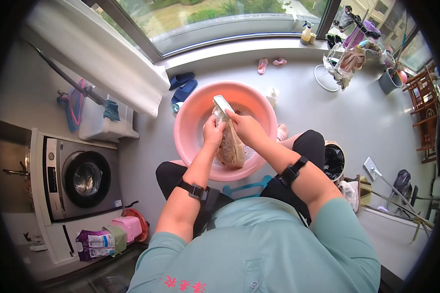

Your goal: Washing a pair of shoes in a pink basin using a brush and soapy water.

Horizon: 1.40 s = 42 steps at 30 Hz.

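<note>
A wet, dirt-stained shoe (230, 148) is tilted over the large pink plastic basin (183, 146), its sole facing up. My left hand (213, 133) grips the shoe near its far end. In my right hand (247, 128) is a scrubbing brush (223, 103) with a pale back. Its bristles press against the far end of the shoe. Cloudy, brownish water with suds (247, 150) shows inside the basin around the shoe. My fingers hide part of the shoe's middle and the lower end of the brush.
Blue slippers (185, 88) and a white bottle (272, 96) stand close to the basin. A blue plastic stool (247, 186) shows between my knees. At right are a lined waste bin (334, 161) and a flat mop (371, 168); a front-loading washing machine (88, 174) is at left.
</note>
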### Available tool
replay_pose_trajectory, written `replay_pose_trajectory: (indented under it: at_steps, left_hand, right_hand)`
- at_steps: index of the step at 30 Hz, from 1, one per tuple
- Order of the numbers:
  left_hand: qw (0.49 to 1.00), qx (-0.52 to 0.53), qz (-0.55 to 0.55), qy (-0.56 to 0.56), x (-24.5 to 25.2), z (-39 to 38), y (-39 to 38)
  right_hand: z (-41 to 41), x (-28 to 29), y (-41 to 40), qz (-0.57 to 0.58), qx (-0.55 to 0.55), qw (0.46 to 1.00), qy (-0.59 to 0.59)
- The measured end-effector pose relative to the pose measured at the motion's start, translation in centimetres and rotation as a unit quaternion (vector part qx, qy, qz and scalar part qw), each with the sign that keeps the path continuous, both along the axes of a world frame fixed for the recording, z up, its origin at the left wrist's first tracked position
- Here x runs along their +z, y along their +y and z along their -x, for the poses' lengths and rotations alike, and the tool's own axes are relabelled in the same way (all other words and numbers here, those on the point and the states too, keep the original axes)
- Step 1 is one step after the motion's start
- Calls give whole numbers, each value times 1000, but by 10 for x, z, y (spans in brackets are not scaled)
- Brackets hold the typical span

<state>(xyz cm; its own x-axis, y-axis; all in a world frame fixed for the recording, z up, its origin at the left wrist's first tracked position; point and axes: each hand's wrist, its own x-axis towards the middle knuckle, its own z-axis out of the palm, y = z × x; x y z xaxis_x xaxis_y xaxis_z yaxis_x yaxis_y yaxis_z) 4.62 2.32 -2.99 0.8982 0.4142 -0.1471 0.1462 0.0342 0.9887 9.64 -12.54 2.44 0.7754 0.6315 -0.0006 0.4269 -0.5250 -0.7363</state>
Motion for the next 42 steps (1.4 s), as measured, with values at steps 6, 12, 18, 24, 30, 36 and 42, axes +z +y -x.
replay_pose_trajectory:
  at_steps: [6, 12, 18, 24, 30, 36, 42]
  left_hand:
    - [998, 25, 33, -37, 4, 13, 16]
    - [998, -6, -55, -14, 16, 10, -10]
    - [987, -34, -134, -83, 7, 15, 11]
    - [987, -23, -145, -58, 23, 19, -7]
    - [999, -8, -52, -13, 30, 29, 8]
    - [971, 58, 231, 35, 29, 18, 20]
    - [996, 76, 41, 31, 15, 10, 17]
  right_hand:
    - [47, 32, -7, 97, 62, 993, 9]
    - [13, 26, 5, 70, 8, 995, -74]
    - [54, 56, -3, 105, 67, 992, -1]
    - [16, 44, 11, 105, 7, 994, -27]
    - [-10, 53, 11, 69, -89, 994, 9]
    - [1, -51, -22, 267, -7, 963, 29]
    - [14, -18, -31, 169, -4, 985, 33]
